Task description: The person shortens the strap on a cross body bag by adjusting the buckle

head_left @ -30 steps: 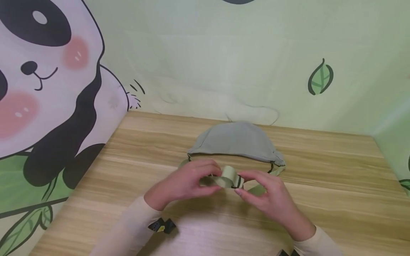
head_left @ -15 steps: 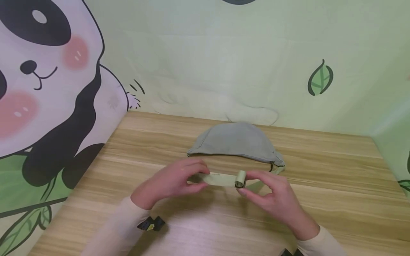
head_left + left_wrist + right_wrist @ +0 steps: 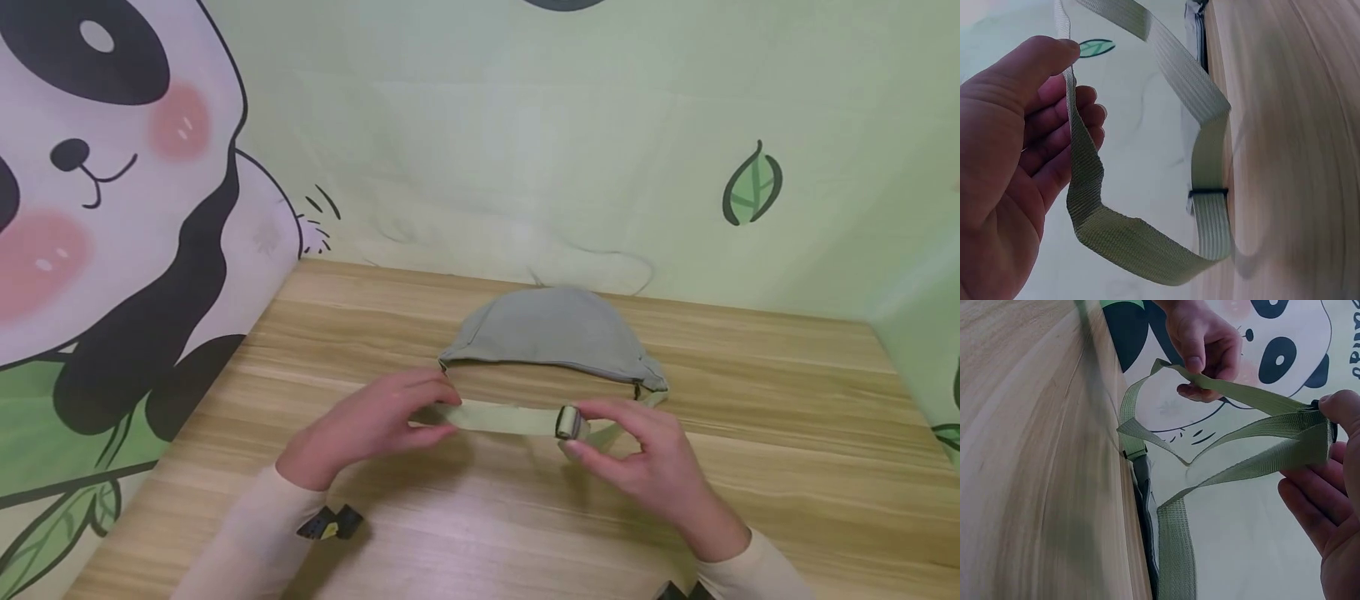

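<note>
A grey waist bag point(image 3: 551, 329) lies flat at the back of the table, its zip edge facing the person. From its ends runs a pale green webbing strap point(image 3: 504, 418). The left hand point(image 3: 367, 427) pinches the strap between thumb and fingers, left of centre. The right hand point(image 3: 660, 454) grips a dark slider buckle point(image 3: 561, 422), where the webbing loops over in a small roll. Between the hands the strap is stretched nearly straight. In the left wrist view, a dark keeper band point(image 3: 1209, 192) crosses the webbing, and the thumb presses the strap's edge.
The wood-grain table point(image 3: 787, 433) extends around the bag and hands. A pale green backdrop point(image 3: 480, 150) with a printed panda point(image 3: 150, 192) stands behind and to the left. Small dark devices point(image 3: 330, 522) sit at the wrists.
The left hand has moved left, away from the right hand, drawing the strap out straight. The webbing loop at the buckle has shrunk to a small roll. The bag stays put.
</note>
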`<state>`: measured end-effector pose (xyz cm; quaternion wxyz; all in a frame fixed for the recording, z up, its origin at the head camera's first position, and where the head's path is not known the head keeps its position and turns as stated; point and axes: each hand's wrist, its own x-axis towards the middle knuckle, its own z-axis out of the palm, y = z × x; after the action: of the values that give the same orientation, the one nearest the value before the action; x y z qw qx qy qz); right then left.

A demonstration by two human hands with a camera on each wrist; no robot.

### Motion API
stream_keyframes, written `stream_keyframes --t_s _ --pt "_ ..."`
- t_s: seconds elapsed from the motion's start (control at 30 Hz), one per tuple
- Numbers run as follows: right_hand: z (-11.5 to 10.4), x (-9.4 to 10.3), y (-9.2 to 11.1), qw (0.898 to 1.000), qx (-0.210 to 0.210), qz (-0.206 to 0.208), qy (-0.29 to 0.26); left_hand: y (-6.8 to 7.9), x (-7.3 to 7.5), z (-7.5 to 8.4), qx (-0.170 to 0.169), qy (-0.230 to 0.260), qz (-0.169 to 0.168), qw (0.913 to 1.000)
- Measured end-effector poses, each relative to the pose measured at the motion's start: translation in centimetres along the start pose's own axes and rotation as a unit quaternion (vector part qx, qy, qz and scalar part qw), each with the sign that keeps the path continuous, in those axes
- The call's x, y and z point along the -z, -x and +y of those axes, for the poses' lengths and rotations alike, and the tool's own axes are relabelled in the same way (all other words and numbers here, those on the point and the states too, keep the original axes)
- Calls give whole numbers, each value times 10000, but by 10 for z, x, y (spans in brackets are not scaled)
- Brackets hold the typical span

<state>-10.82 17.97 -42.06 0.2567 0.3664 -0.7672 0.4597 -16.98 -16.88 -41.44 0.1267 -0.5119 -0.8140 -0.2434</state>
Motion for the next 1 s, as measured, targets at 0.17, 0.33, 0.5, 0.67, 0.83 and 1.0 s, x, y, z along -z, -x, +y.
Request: stream_keyframes --t_s 0.17,0.33,0.5,0.67,0.83,1.0 --pt "1 -1 0 10000 57 -5 -25 7 2 -4 142 150 -18 9998" --pt "1 -2 -2 9999 109 -13 -8 9 3 -4 347 305 -180 9988" --pt "-1 -4 -4 9999 155 -13 33 3 -1 -3 562 507 -325 9966" --pt "-2 -4 -3 9999 -1 -112 44 -19 -12 13 505 829 -308 9948" --pt "-2 -7 -3 9997 -132 -225 24 -44 -25 29 -35 915 159 9957" --pt "-2 -10 -3 9997 -15 -220 -54 -60 -34 37 -351 1040 475 9928"
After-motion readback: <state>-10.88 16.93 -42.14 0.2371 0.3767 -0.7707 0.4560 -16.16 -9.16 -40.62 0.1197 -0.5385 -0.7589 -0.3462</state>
